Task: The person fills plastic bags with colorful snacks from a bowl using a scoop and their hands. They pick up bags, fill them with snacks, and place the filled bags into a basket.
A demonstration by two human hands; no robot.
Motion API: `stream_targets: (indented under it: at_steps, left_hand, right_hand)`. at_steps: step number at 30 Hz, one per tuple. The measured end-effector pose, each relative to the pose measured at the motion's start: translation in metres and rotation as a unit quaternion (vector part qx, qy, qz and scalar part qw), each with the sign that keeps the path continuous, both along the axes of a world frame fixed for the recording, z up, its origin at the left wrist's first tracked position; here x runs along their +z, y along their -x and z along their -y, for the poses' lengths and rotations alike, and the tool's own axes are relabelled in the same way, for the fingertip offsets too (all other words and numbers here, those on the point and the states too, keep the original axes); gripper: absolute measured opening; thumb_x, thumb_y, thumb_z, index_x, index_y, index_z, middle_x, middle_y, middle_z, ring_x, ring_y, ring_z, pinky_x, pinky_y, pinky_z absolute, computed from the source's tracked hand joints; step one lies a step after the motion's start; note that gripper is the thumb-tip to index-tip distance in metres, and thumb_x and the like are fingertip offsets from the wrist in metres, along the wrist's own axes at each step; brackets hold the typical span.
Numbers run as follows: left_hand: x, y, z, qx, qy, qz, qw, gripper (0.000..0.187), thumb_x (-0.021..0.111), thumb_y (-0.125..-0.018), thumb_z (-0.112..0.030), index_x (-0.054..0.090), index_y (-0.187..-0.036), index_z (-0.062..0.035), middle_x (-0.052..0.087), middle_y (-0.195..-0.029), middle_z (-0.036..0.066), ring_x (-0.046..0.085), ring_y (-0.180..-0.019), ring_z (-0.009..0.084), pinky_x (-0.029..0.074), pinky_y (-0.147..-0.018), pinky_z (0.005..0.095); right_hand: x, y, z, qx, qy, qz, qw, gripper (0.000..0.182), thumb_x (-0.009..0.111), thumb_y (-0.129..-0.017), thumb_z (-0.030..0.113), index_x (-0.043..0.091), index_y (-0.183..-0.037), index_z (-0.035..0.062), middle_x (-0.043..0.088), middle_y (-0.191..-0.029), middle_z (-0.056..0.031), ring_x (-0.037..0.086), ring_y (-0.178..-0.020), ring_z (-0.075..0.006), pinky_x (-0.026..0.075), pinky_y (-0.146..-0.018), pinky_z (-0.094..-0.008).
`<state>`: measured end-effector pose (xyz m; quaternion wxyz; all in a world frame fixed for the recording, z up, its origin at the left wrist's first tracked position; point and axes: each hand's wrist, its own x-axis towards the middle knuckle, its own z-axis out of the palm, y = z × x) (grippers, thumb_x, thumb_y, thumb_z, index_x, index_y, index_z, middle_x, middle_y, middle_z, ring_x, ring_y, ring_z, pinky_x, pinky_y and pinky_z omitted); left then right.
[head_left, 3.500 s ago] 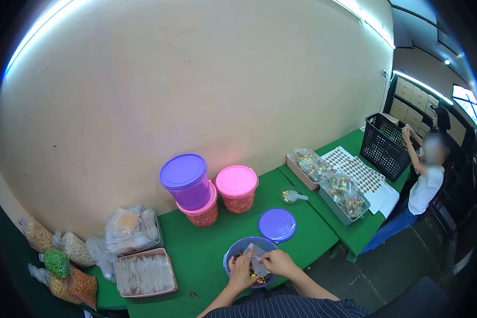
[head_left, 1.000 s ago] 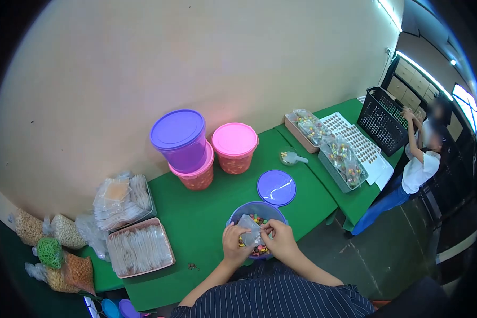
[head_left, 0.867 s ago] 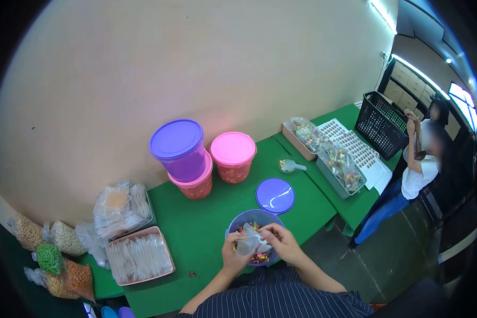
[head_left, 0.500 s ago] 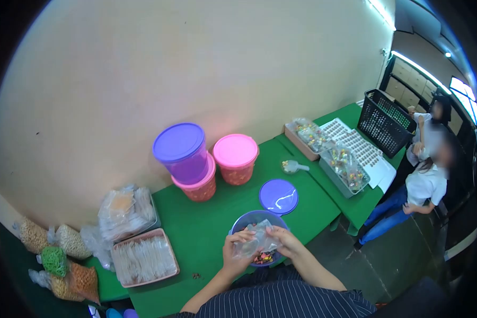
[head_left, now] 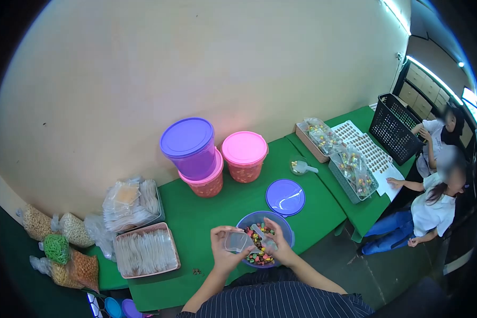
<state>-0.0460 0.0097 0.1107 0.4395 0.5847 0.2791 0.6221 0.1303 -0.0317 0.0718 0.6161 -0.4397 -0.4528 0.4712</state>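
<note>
My left hand (head_left: 227, 249) grips a clear plastic bag (head_left: 236, 241), its mouth spread into a rounded opening. In my right hand (head_left: 281, 246) is a translucent scoop (head_left: 264, 236), tilted close to the bag. Both hands are over a purple tub (head_left: 289, 233) of multicoloured candies (head_left: 259, 258), which look like small coated pieces. Whether anything is inside the bag is too small to tell. The tub's round purple lid (head_left: 285, 197) lies just behind it on the green tabletop.
Lidded purple (head_left: 188, 151) and pink tubs (head_left: 245, 159) stand by the wall. At left are a pink tray of clear bags (head_left: 146, 252) and several snack sacks (head_left: 82, 267). Another scoop (head_left: 303, 167), filled trays (head_left: 355, 177), a black basket (head_left: 395, 130) and two people are at right.
My hands have parted from handling the plastic bag together. The bag's mouth is now spread in my left hand, and a scoop is in my right. A person at right has reached over the table.
</note>
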Motion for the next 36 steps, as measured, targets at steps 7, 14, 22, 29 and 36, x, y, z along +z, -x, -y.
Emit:
stream_targets:
  at_steps: [7, 14, 22, 29, 36]
  left_hand:
    - [-0.016, 0.017, -0.003, 0.047, 0.112, 0.123, 0.985, 0.060, 0.080, -0.071, -0.004, 0.038, -0.114, -0.0106, 0.052, -0.100, 0.003, 0.057, -0.091, 0.0175, 0.046, -0.095, 0.0448]
    - [-0.001, 0.085, -0.025, 0.213, -0.005, 0.160, 0.964, 0.066, 0.073, -0.071, 0.001, 0.036, -0.124, -0.0112, 0.046, -0.111, 0.006, 0.051, -0.104, 0.0193, 0.044, -0.096, 0.0390]
    - [-0.006, 0.097, -0.014, 0.241, 0.058, 0.122, 0.961, 0.084, 0.071, -0.072, 0.000, 0.023, -0.141, -0.0117, 0.051, -0.115, 0.010, 0.054, -0.103, 0.0228, 0.040, -0.100, 0.0401]
    - [-0.005, 0.094, -0.007, 0.214, 0.113, 0.106, 0.964, 0.094, 0.074, -0.074, -0.002, 0.016, -0.147, -0.0129, 0.054, -0.112, 0.012, 0.055, -0.102, 0.0218, 0.039, -0.100, 0.0377]
    - [-0.010, 0.106, -0.007, 0.223, 0.098, 0.109, 0.964, 0.091, 0.072, -0.073, 0.003, 0.020, -0.147, -0.0146, 0.053, -0.111, 0.008, 0.053, -0.104, 0.0205, 0.041, -0.097, 0.0366]
  right_hand:
    - [0.015, 0.015, -0.004, 0.227, -0.003, 0.231, 0.946, 0.047, 0.072, -0.079, 0.021, 0.055, -0.119, 0.0043, 0.056, -0.117, -0.0105, 0.056, -0.109, -0.0228, 0.044, -0.092, -0.0360]
    - [-0.043, -0.023, -0.058, 0.120, 0.303, 0.004, 0.945, 0.029, 0.052, -0.092, 0.014, 0.055, -0.119, 0.0028, 0.059, -0.111, -0.0093, 0.055, -0.108, -0.0202, 0.042, -0.096, -0.0332]
    - [-0.143, -0.018, -0.083, 0.143, 0.270, 0.255, 0.917, 0.069, 0.068, -0.081, 0.015, 0.032, -0.139, 0.0030, 0.062, -0.110, -0.0102, 0.059, -0.099, -0.0201, 0.047, -0.084, -0.0353]
    - [-0.059, -0.020, -0.070, 0.131, 0.165, 0.432, 0.877, 0.024, 0.068, -0.076, 0.011, 0.067, -0.098, 0.0015, 0.067, -0.093, -0.0168, 0.065, -0.080, -0.0284, 0.051, -0.074, -0.0371]
    - [0.017, -0.033, -0.069, 0.042, -0.006, 0.474, 0.879, 0.015, 0.066, -0.080, 0.014, 0.063, -0.087, 0.0009, 0.063, -0.084, -0.0156, 0.063, -0.078, -0.0335, 0.050, -0.070, -0.0426]
